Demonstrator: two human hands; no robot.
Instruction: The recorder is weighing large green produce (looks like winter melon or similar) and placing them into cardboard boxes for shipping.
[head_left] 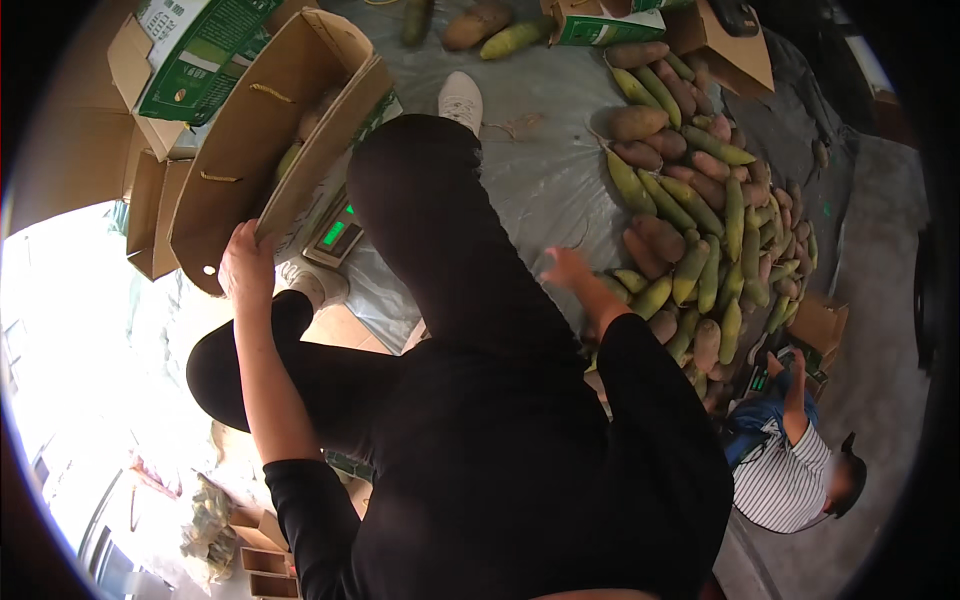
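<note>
My left hand (247,266) is closed on the near edge of an open cardboard box (215,205), fingers wrapped over its wall. The box has string handles, and a few roots show down inside it, mostly hidden by the walls. My right hand (567,268) is over the plastic sheet, just left of the vegetable pile; its fingers look apart, with nothing visible in them. That pile holds long green radishes (692,268) and thick reddish-brown roots (638,123). Beside the box, a scale (335,235) with a lit green display lies partly under it.
A grey plastic sheet (530,180) covers the floor. Green printed cartons (205,60) stand at the upper left, with another open carton (725,50) at the top right. Loose roots (478,25) lie at the far side. A person in a striped shirt (790,480) works at lower right.
</note>
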